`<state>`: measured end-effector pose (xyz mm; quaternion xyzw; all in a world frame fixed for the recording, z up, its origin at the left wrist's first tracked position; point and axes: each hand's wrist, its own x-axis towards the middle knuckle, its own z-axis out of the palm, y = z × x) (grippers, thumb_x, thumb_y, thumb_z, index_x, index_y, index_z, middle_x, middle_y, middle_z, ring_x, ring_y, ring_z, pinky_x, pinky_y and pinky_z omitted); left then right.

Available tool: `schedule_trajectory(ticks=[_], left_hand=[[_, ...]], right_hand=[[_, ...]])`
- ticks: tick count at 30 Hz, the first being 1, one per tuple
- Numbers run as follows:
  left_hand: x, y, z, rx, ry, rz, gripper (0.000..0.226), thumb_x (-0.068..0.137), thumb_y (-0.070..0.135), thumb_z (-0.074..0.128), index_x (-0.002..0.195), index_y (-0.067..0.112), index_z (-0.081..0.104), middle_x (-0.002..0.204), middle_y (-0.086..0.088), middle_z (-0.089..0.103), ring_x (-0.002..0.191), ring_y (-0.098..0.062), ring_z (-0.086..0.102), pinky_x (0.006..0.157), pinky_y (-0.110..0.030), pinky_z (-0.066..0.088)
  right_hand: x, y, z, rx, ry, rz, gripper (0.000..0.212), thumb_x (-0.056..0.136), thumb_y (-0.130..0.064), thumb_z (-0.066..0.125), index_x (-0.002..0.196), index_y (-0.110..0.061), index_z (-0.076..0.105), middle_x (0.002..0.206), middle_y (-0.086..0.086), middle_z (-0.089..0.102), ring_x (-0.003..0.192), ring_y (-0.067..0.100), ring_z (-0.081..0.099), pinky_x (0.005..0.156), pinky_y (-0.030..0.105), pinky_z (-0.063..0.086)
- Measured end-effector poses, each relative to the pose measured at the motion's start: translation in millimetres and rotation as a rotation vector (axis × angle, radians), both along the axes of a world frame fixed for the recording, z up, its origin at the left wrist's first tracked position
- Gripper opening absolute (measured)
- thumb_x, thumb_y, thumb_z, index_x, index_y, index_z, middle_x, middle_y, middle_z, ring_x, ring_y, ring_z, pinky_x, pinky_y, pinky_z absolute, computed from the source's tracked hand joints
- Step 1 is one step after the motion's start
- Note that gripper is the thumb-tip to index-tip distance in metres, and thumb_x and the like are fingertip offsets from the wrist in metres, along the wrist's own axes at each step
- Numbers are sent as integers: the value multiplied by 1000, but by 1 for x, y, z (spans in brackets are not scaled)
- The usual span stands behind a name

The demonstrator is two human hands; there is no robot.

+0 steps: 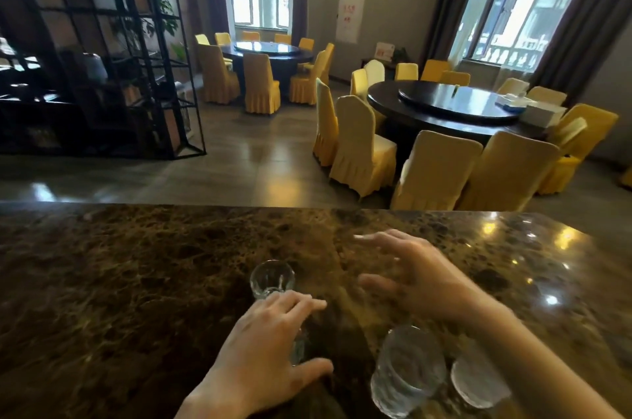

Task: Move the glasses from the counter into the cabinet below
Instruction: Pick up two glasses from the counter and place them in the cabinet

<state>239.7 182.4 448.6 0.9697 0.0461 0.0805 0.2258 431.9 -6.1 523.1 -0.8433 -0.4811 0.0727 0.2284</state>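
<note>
Glasses on the counter, none stowed that we can see

From the head camera we see three clear glasses on the marble counter point(143, 282): one small glass point(272, 279) at 12 o'clock of our left hand point(265, 346), which curls loosely around another glass, not firmly clamped; two tumblers point(407, 370) at 5 o'clock, under our right hand point(415, 273), spread wide and empty. The cabinet is out of view; we judge the moving barely begun.

Yellow-covered chairs point(362, 141) ring two round tables point(455, 110); a black shelf point(102, 49) stands left.
</note>
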Motion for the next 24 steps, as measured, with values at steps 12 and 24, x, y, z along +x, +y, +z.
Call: schedule_trajectory(ticks=[12, 24], left_hand=[[68, -108, -5, -4, 45, -219, 95, 75, 67, 69, 150, 48, 16, 137, 31, 33, 127, 0, 42, 105, -27, 39], [52, -91, -11, -43, 36, 73, 93, 69, 63, 77, 144, 48, 26, 130, 29, 41, 119, -5, 47, 105, -29, 39]], right_hand=[[21, -180, -45, -188, 174, -135, 88, 68, -54, 87, 143, -57, 40, 133, -28, 48, 128, -2, 46, 111, 27, 43], [62, -51, -33, -77, -10, -23, 88, 68, -43, 91, 145, -42, 48, 124, -17, 56, 115, 5, 55, 98, 30, 53]])
